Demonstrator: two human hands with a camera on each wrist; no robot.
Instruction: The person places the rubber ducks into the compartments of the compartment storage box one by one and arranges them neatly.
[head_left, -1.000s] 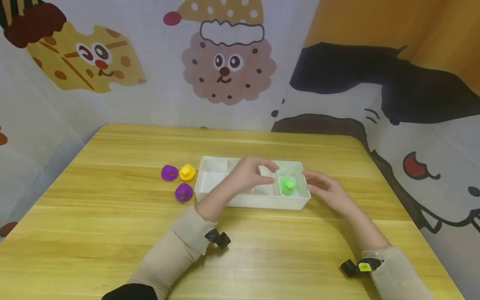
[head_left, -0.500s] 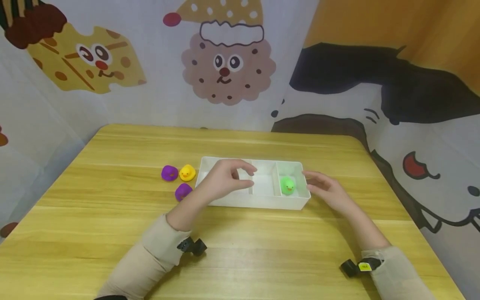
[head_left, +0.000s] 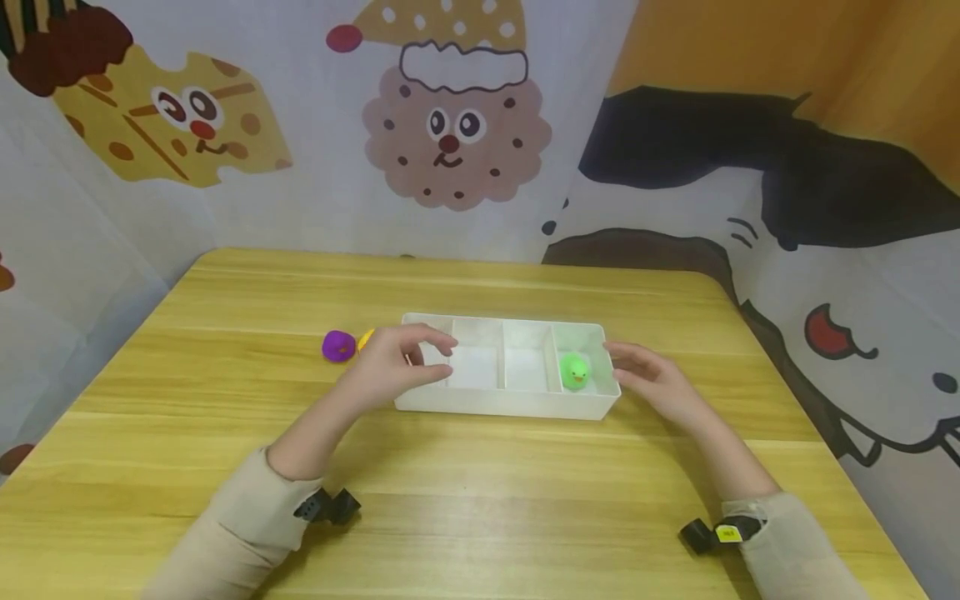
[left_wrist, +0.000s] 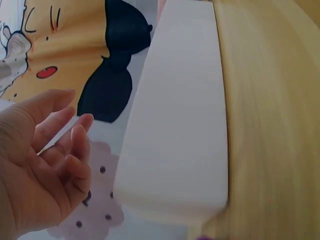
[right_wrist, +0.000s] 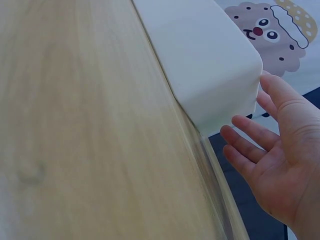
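A white divided box (head_left: 510,403) stands on the table, with a green rubber duck (head_left: 575,372) in its rightmost compartment. My left hand (head_left: 384,365) is over the box's left end, thumb and fingers bent apart with nothing between them. Behind that hand a yellow rubber duck (head_left: 364,338) shows only a sliver. Farther left sits a purple rubber duck (head_left: 339,347); a second purple one is hidden by the hand. At the box's right end, the fingertips of my right hand (head_left: 656,382) rest at the wall. The right wrist view shows its fingers (right_wrist: 250,132) loosely extended there.
The wooden table (head_left: 480,508) reaches back to a curtain (head_left: 315,208) printed with cartoon figures. Thin dividers (head_left: 502,358) split the box into compartments. Bare tabletop lies in front of the box.
My left hand has moved left across the box, from near the green duck's compartment to the left end, now covering the near purple duck. The right hand keeps its place.
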